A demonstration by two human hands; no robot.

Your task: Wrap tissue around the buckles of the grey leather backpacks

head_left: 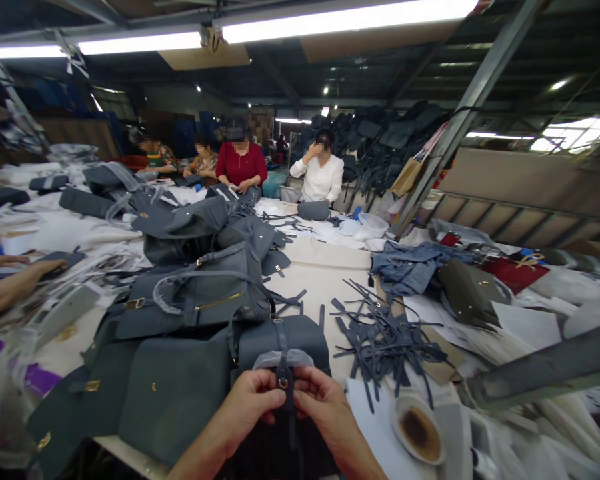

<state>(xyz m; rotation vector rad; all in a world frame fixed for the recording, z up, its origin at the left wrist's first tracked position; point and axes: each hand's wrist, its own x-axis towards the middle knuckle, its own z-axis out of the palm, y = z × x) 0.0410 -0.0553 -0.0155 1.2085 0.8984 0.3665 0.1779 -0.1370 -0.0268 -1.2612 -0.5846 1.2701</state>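
A grey handbag point(285, 340) stands in front of me at the near table edge, with a narrow grey strap point(283, 380) and small gold buckle hanging down its front. My left hand point(253, 400) and my right hand point(320, 400) both pinch that strap at the buckle, fingers closed on either side of it. A bit of clear plastic wrap sits around the strap's top. More grey handbags point(200, 293) are piled just behind and to the left.
A heap of loose grey straps point(380, 333) lies to the right, beside a small dish point(419, 433) of dark glue. White paper sheets point(525, 327) and a dark green bag point(467, 293) lie farther right. Several co-workers sit at the far end; another person's forearm point(10, 287) reaches in at left.
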